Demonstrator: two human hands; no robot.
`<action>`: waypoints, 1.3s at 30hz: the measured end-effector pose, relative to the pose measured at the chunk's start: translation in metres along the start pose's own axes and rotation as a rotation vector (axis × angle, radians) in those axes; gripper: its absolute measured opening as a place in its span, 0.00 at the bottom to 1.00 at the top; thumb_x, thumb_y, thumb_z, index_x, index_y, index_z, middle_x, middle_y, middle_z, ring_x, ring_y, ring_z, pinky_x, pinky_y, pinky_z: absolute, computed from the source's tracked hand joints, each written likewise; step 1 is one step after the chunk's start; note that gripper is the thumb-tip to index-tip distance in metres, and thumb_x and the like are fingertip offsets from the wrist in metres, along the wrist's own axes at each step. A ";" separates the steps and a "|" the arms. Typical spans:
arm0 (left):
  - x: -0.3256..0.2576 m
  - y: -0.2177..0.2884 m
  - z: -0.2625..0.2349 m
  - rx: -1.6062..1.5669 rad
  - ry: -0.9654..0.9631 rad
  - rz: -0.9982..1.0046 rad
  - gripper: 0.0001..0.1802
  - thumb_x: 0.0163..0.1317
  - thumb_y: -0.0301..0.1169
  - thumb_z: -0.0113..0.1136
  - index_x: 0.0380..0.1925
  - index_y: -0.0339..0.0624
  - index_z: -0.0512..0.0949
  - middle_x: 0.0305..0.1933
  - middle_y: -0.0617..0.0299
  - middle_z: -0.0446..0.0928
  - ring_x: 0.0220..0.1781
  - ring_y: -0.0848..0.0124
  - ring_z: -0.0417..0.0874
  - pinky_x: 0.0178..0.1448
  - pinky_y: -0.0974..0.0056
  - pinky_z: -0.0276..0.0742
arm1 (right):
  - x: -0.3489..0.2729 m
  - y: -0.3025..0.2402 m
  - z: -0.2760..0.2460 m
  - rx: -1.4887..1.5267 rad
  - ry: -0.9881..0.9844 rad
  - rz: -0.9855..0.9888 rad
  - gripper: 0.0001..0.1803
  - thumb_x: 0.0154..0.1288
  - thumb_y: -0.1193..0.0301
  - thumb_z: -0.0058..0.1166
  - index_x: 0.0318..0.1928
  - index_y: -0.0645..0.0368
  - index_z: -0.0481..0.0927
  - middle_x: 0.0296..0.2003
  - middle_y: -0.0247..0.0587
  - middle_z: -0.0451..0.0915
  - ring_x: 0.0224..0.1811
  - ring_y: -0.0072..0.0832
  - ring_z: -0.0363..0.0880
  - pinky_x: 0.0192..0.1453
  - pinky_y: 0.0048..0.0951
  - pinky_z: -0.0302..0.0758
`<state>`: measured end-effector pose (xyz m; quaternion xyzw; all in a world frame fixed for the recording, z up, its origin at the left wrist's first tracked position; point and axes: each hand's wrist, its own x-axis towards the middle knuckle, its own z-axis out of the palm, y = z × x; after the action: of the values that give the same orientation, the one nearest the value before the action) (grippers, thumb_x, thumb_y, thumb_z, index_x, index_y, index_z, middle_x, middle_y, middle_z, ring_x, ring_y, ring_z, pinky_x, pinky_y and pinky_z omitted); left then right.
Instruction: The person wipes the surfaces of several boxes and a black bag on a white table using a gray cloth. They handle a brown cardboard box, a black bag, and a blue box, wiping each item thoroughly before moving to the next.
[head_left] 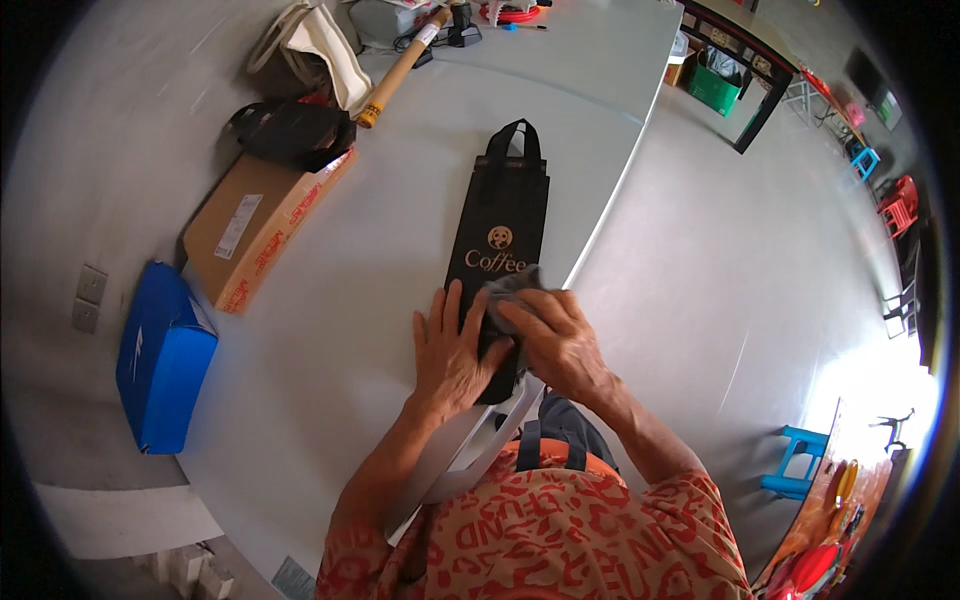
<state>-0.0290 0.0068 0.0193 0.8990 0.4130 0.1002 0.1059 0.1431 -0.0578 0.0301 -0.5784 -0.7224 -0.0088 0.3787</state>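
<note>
A long black bag [508,200] with a loop handle lies flat on the light grey table, its handle pointing away from me. Light lettering and a round emblem mark its upper face. My left hand [448,358] rests on the bag's lower left part, fingers spread, thumb reaching across it. Bunched under the fingers of my right hand [563,340] is a dark grey cloth [513,284], pressed against the bag's right side. Both hands and the cloth cover much of the bag's lower half.
Along the table's left side are a blue box [165,360], a brown carton [262,225] with a black bag [295,135] on top, and a cardboard tube [400,75]. The table's right edge [622,185] runs close beside the black bag. A blue stool [797,462] stands on the floor.
</note>
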 end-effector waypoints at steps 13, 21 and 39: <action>-0.016 0.007 -0.001 -0.063 -0.057 0.058 0.57 0.47 0.69 0.61 0.69 0.42 0.60 0.76 0.39 0.44 0.77 0.40 0.41 0.73 0.31 0.37 | 0.087 0.096 0.051 -0.198 -0.060 0.082 0.24 0.61 0.78 0.51 0.59 0.55 0.74 0.61 0.40 0.73 0.71 0.40 0.62 0.72 0.49 0.58; -0.013 0.009 -0.001 -0.119 0.082 0.098 0.50 0.46 0.62 0.65 0.63 0.40 0.68 0.66 0.43 0.56 0.69 0.44 0.54 0.71 0.36 0.50 | 0.075 0.088 0.054 -0.068 -0.072 -0.166 0.24 0.57 0.83 0.53 0.56 0.55 0.78 0.57 0.43 0.77 0.69 0.39 0.65 0.69 0.46 0.65; -0.018 0.007 -0.002 -0.198 0.075 0.145 0.45 0.45 0.55 0.71 0.62 0.45 0.69 0.63 0.44 0.59 0.69 0.46 0.57 0.71 0.33 0.49 | 0.114 0.102 0.074 -0.135 -0.063 -0.137 0.22 0.61 0.80 0.49 0.56 0.56 0.76 0.56 0.42 0.77 0.67 0.44 0.68 0.69 0.47 0.63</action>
<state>-0.0360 -0.0114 0.0211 0.9072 0.3388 0.1816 0.1709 0.1847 0.1035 -0.0029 -0.5520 -0.7695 -0.0652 0.3146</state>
